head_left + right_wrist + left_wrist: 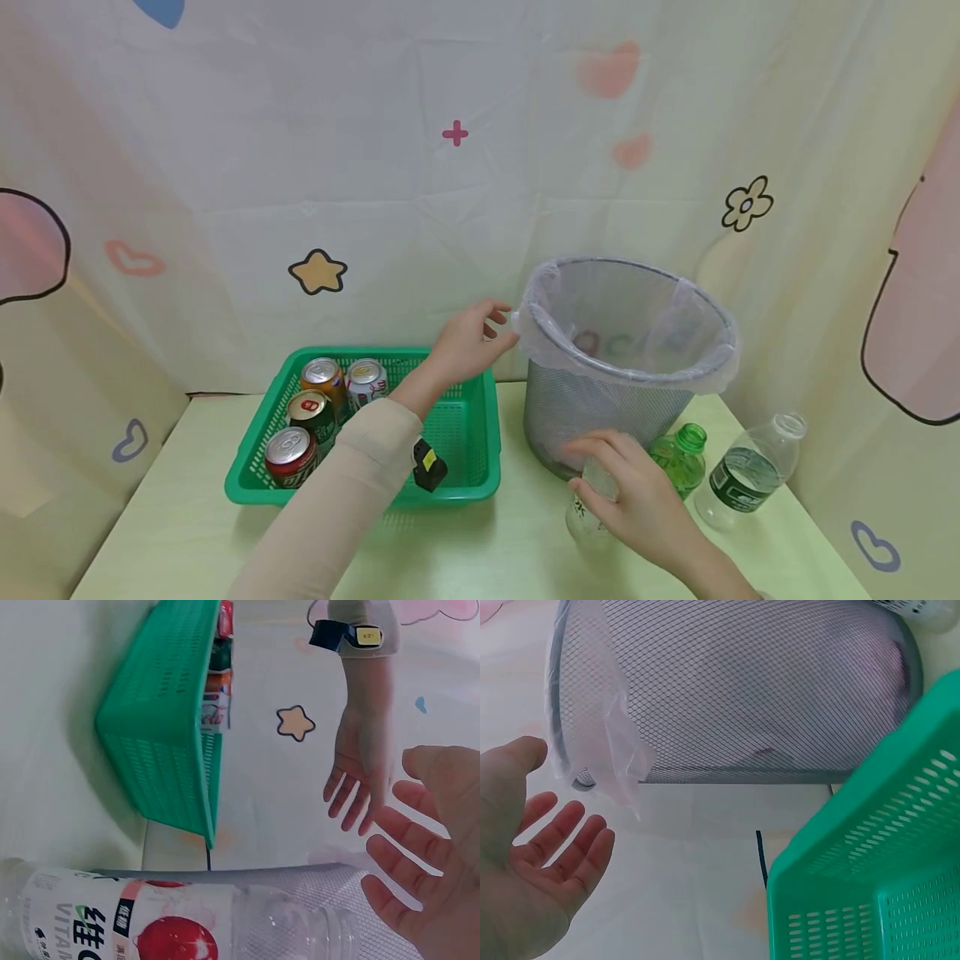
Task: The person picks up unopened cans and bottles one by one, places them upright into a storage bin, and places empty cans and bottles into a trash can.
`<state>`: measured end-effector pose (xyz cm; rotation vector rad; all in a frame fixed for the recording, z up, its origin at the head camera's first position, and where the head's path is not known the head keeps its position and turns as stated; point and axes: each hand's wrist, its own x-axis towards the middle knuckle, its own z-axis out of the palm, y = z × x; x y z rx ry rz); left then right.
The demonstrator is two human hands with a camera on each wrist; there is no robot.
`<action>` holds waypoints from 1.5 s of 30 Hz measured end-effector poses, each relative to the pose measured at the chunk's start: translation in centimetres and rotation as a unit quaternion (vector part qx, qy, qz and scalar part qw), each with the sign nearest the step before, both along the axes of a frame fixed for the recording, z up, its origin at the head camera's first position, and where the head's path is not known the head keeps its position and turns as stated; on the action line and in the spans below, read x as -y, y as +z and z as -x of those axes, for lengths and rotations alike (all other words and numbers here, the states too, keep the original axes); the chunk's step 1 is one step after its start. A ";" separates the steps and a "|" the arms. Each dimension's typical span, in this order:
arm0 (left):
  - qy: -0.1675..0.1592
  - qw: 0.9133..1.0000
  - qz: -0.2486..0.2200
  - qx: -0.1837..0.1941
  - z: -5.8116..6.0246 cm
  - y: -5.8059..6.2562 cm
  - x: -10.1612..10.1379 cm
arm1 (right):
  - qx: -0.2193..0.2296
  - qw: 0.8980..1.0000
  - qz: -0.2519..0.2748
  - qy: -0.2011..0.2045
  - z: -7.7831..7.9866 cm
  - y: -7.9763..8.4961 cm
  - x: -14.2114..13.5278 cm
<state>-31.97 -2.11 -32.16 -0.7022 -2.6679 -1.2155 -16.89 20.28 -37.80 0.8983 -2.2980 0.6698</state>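
My left hand [471, 337] hovers over the back right of the green basket [491, 450], fingers spread beside the bin's rim. In the left wrist view a gap shows between that hand and the white plastic liner [615, 742]. The liner is folded over the rim of the grey mesh bin [592, 408]. My right hand [645, 504] holds nothing, its fingers loosely bent above a clear plastic bottle [588, 529]. In the right wrist view this bottle has a white label [97, 915] with red fruit, and the fingers are apart from its uncapped neck.
A green bottle [681, 458] and a clear bottle with a dark green label [742, 483] stand right of the bin. Several drink cans, among them a dark red can [291, 457], stand in the basket's left side. A patterned curtain [375, 167] hangs behind the table.
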 end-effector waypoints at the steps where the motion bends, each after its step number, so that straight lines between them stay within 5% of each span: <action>1: 0.001 1.000 -0.011 0.008 0.2 0.0 -0.1 | 0.002 1.000 0.004 -0.004 0.0 0.1 -0.2; 15: -0.001 0.994 -0.072 0.081 1.4 0.6 -1.3 | 0.017 0.997 0.044 -0.067 0.1 0.8 -2.7; 22: 0.024 0.989 -0.101 0.105 1.9 1.4 -2.1 | 0.002 0.994 0.062 -0.094 0.2 0.7 -3.8; 29: 0.032 0.972 -0.165 0.163 2.6 1.9 -2.7 | -0.002 0.990 0.085 -0.113 0.1 0.1 -4.8; 38: 0.051 0.942 -0.239 0.231 3.1 2.3 -3.6 | 0.049 0.978 0.127 -0.155 -0.3 -1.0 -5.6; 45: 0.072 0.935 -0.259 0.231 3.2 2.3 -4.4 | 0.084 0.967 0.165 -0.172 -0.7 -1.9 -5.9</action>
